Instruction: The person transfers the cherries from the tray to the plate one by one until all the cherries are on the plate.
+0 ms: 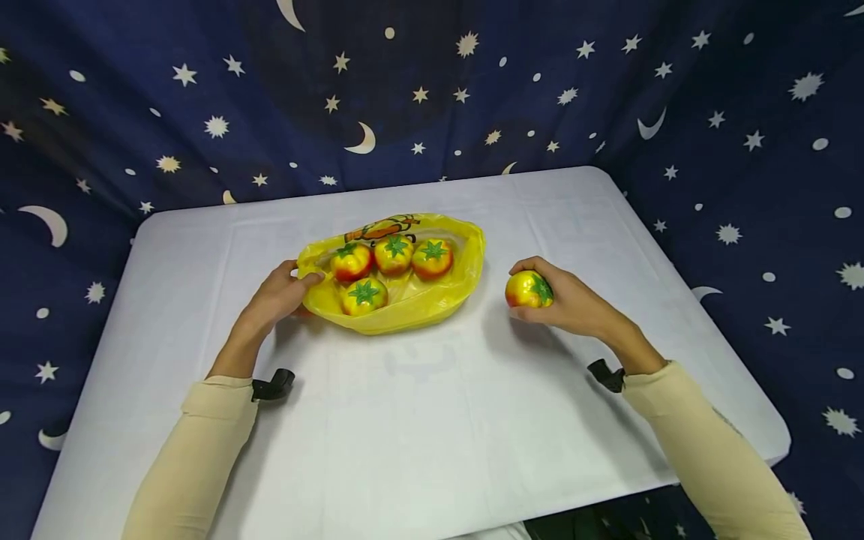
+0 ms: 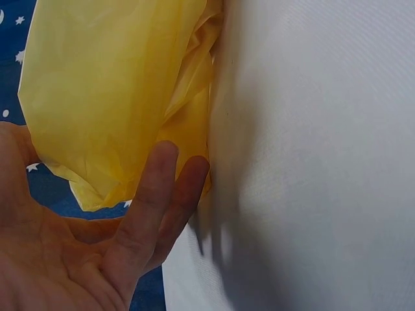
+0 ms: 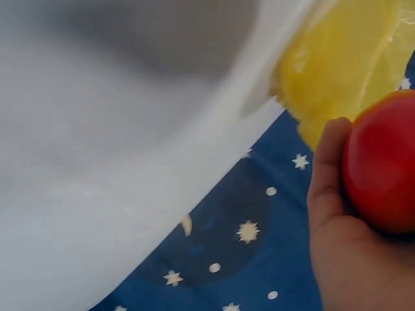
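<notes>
A yellow plastic bag (image 1: 432,306) lies on the table with its mouth spread wide. Inside it sit several red-and-yellow tomatoes (image 1: 365,295) with green leafy tops. At the bag's left end my left hand (image 1: 278,294) pinches the rim, the thumb over the edge; the left wrist view shows the bag's side (image 2: 110,97) rising above the fingers (image 2: 150,201). To the right of the bag, my right hand (image 1: 568,301) grips another tomato (image 1: 526,289) above the table. Its red underside (image 3: 382,162) shows in the right wrist view.
A white cloth covers the table (image 1: 405,442). Dark blue curtains (image 1: 418,90) with stars and moons hang behind it and along both sides. Each wrist carries a black camera mount (image 1: 273,385).
</notes>
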`<action>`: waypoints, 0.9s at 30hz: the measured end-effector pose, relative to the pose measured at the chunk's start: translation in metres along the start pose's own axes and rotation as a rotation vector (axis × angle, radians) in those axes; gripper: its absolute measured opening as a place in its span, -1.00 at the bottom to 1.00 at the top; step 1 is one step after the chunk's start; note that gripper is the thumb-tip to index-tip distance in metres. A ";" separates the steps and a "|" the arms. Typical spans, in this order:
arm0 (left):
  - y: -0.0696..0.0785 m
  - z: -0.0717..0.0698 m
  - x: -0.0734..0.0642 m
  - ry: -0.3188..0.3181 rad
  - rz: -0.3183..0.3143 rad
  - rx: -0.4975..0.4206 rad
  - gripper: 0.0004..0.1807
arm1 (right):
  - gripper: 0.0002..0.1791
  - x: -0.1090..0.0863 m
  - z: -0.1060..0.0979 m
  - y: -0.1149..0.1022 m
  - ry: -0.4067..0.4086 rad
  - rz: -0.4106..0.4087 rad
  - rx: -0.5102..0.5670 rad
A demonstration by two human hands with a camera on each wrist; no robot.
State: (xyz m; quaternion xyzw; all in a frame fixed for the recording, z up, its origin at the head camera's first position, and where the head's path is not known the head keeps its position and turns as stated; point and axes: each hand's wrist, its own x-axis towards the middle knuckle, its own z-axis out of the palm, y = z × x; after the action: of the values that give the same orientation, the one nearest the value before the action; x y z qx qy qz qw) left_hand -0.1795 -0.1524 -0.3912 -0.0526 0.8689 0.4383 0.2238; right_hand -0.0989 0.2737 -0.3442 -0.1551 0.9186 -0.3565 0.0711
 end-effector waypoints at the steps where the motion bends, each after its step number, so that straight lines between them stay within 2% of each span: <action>1: 0.000 0.000 0.000 0.000 0.001 -0.006 -0.10 | -0.42 0.002 0.000 -0.008 -0.005 -0.004 0.006; 5: 0.000 0.000 0.000 -0.003 -0.001 -0.020 -0.12 | -0.45 0.017 0.002 -0.027 -0.019 -0.052 0.026; 10: 0.000 0.000 0.000 0.002 -0.003 -0.010 -0.13 | -0.45 0.048 0.013 -0.031 -0.045 -0.173 0.036; 16: 0.000 0.001 0.001 0.001 -0.012 -0.022 -0.13 | -0.37 0.079 0.025 -0.053 -0.063 -0.294 -0.030; 20: 0.000 0.000 0.001 0.013 -0.018 0.012 -0.12 | -0.34 0.094 0.034 -0.066 -0.058 -0.300 -0.134; 27: 0.001 -0.001 0.003 0.011 -0.030 0.026 -0.12 | -0.19 0.111 0.050 -0.078 -0.073 -0.238 -0.258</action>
State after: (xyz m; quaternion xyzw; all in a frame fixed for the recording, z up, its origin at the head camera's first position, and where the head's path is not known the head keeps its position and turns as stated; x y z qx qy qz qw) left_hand -0.1826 -0.1527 -0.3911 -0.0651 0.8748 0.4233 0.2263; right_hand -0.1735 0.1501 -0.3301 -0.2834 0.9286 -0.2357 0.0415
